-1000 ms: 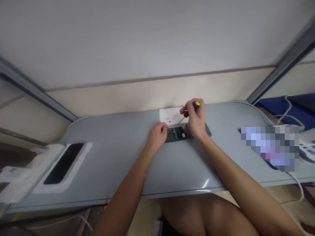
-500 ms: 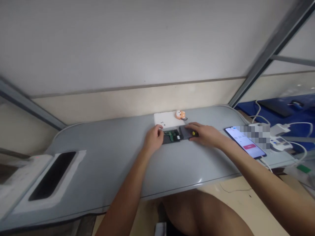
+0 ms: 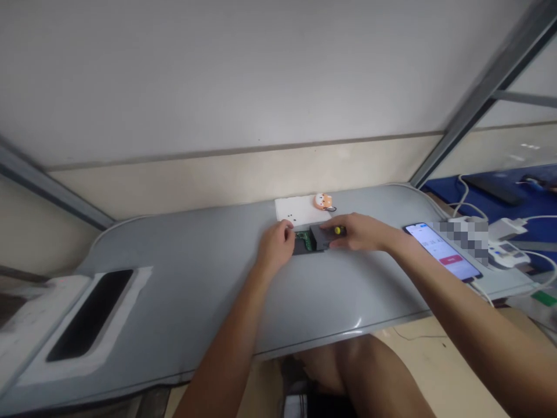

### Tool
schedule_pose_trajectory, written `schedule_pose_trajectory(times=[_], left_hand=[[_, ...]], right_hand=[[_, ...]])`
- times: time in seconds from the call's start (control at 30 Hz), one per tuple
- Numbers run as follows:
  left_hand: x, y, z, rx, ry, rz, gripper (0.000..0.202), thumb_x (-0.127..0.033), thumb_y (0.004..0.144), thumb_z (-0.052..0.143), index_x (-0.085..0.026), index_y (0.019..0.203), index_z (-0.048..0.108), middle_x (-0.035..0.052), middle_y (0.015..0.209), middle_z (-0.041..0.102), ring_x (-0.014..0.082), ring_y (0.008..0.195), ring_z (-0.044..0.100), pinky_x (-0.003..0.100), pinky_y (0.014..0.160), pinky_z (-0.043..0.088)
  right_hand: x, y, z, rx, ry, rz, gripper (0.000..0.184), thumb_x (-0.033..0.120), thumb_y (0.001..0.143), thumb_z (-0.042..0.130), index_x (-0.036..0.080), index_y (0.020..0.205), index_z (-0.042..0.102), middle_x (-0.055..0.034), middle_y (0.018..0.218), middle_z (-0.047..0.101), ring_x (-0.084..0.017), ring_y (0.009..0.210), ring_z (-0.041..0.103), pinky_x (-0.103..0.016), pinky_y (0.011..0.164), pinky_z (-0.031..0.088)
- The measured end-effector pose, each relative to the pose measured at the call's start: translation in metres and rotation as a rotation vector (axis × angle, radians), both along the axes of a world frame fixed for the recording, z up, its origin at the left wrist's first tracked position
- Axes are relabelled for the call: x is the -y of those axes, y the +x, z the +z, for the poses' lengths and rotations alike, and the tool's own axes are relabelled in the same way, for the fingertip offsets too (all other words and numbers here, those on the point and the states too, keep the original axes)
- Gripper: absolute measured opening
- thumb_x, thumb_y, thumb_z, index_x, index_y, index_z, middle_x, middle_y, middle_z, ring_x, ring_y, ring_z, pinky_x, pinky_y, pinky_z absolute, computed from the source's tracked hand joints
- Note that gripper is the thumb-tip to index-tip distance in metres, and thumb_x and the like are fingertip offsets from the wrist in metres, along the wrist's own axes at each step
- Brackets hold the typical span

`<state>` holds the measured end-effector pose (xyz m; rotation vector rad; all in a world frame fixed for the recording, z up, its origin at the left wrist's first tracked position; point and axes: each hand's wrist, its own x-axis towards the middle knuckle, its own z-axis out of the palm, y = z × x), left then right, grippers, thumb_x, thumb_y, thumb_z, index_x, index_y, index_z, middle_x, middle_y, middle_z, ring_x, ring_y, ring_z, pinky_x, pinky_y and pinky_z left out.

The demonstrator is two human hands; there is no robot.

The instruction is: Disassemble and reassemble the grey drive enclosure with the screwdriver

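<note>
Your right hand (image 3: 360, 232) lies flat and closed over a small screwdriver (image 3: 337, 230). Only the yellow part of it shows between your fingers. The same fingers press on a grey cover (image 3: 319, 237), which sits partly over a green circuit board (image 3: 303, 240) in a dark, shallow base (image 3: 300, 249). Holding the tool tucked in this way seems to leave your fingertips free to guide the cover.

Your left hand (image 3: 276, 244) is at nine o'clock from the board, curled against the base's left end. It probably braces the base so it does not slide. The view is too small to tell whether it pinches the base or only pushes against it.

The whole assembly lies near the far edge of the table (image 3: 195, 273), roughly at the centre of your view.

- **Twelve o'clock from the board:** a white card (image 3: 293, 208) lies just behind it. A little orange charm (image 3: 322, 201) rests on the card's right corner.
- **Three o'clock, past your right wrist:** a phone (image 3: 441, 251) lies face up with its screen lit. White chargers and cables (image 3: 500, 252) lie beyond it.
- **Eight o'clock, well apart:** a long black slot (image 3: 89, 313) is set in a white surround.

The table is smooth, grey and rounded at its corners. It stands against a pale wall (image 3: 261, 87). A grey metal post (image 3: 478, 93) slants up at two o'clock, with a blue surface (image 3: 491, 186) behind it.
</note>
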<state>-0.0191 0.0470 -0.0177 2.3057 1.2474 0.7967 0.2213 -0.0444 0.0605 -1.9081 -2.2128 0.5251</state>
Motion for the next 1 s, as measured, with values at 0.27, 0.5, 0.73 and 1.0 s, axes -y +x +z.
schedule_pose_trajectory(times=[0.27,0.5,0.73,1.0], left_hand=[[0.002,-0.001,0.002,-0.003,-0.048,0.035,0.023,-0.015,0.095,0.05,-0.023,0.109,0.066,0.0019,0.078,0.067,0.0195,0.073,0.062,0.03,0.073,0.044],[0.001,-0.006,0.004,0.05,-0.105,-0.042,0.033,-0.013,0.095,0.043,-0.025,0.117,0.065,-0.0015,0.073,0.064,0.016,0.066,0.059,0.027,0.069,0.043],[0.004,-0.007,0.006,0.063,-0.136,-0.07,0.03,-0.017,0.095,0.047,-0.024,0.117,0.066,-0.0015,0.074,0.063,0.0161,0.067,0.059,0.028,0.073,0.046],[0.026,-0.007,0.026,-0.046,-0.078,-0.309,0.041,-0.035,0.091,0.071,-0.025,0.129,0.059,0.0109,0.131,0.051,0.027,0.127,0.054,0.042,0.11,0.048]], right_hand=[[0.01,-0.023,-0.007,0.041,0.097,0.036,0.057,0.026,0.083,0.076,0.036,0.138,0.068,-0.0032,0.138,0.071,-0.036,0.12,0.069,-0.046,0.095,0.055],[-0.002,-0.036,-0.021,-0.028,0.11,0.115,0.059,0.038,0.085,0.078,0.035,0.142,0.065,-0.0049,0.148,0.065,-0.037,0.123,0.068,-0.046,0.094,0.056],[-0.027,-0.026,-0.004,-0.536,0.449,0.045,0.026,0.043,0.098,0.061,0.031,0.118,0.073,-0.0061,0.128,0.072,-0.026,0.118,0.068,-0.042,0.103,0.051],[-0.067,0.001,-0.022,-1.222,0.607,-0.581,0.064,0.083,0.091,0.042,0.023,0.087,0.065,0.0011,0.058,0.053,-0.014,0.05,0.05,-0.027,0.048,0.039]])
